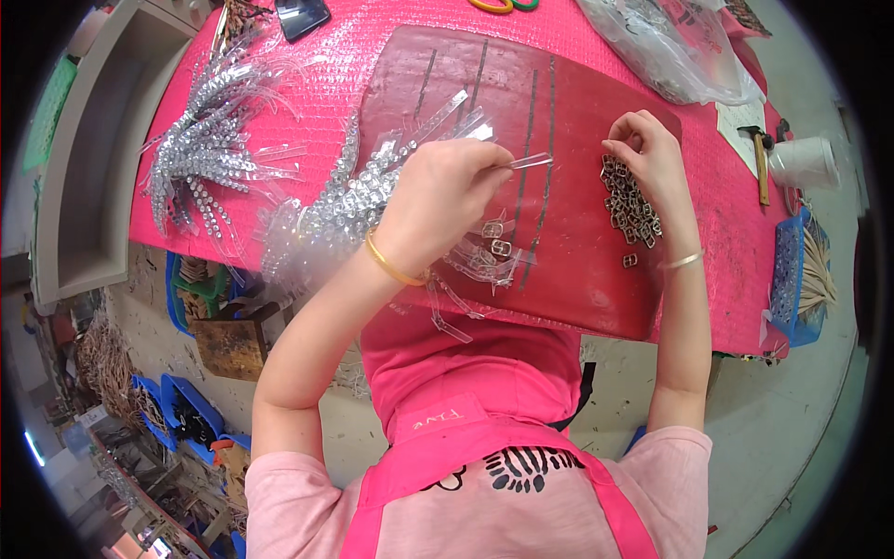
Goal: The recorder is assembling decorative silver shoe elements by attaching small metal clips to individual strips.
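The left hand (pixel 442 200) pinches a thin clear plastic strip (pixel 529 161) between its fingers (pixel 492 168), and the strip pokes out to the right over a dark red mat (pixel 577 279) lying on the pink tabletop (pixel 326 74). The right hand (pixel 647 154) rests at the far end of a small pile of metal buckles (pixel 630 207), with its fingertips bunched close together as if picking at one; I cannot tell if it really holds a buckle. The strip looks very light, bendy and slick, so it is best held near one end with a soft pinch. The buckles look small, hard and easy to drop, so fingertips on the two side edges would work best. Two more buckles (pixel 496 239) lie just below the left hand among loose clear strips. To the left sit shiny heaps of sparkly strips (pixel 200 154). A hammer (pixel 759 158) and a white cup (pixel 805 163) are far off on the right.
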{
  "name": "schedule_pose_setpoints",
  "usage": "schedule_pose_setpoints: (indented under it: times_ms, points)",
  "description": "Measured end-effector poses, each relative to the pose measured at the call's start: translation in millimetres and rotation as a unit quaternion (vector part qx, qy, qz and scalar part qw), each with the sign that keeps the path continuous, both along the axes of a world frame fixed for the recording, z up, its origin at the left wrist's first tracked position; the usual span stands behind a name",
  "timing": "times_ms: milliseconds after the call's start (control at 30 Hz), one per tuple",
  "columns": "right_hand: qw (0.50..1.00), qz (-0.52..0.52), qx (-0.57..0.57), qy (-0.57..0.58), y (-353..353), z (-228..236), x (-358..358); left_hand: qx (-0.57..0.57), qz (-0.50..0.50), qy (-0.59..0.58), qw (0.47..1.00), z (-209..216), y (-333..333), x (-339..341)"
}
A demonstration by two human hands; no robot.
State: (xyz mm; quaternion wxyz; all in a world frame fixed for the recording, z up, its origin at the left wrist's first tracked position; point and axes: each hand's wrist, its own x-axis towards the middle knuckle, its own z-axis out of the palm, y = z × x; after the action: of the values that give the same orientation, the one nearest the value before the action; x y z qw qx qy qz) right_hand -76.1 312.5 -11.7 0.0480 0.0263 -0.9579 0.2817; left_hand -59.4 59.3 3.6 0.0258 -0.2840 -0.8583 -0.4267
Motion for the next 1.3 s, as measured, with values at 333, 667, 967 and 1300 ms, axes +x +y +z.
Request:
schedule_pose_setpoints:
  times_ms: [333, 667, 967, 1300]
  points:
    - [0.982, 0.133, -0.048, 0.124, -32.3, -13.0, 75.7, 0.096, 0.011, -0.187, 0.977, 19.0, -0.1, 2.6]
    - [0.993, -0.007, -0.111, -0.031, -45.7, -1.4, 63.8, 0.21, -0.002, -0.33, 0.92, 16.5, -3.0, 5.2]
    - [0.993, 0.08, -0.039, -0.076, -49.8, -0.4, 57.7, 0.231, -0.037, -0.416, 0.879, 17.3, -6.6, -0.7]
    - [0.734, -0.024, -0.67, -0.108, -67.3, 20.2, 55.3, 0.178, -0.032, -0.401, 0.898, 19.4, -8.4, -2.4]
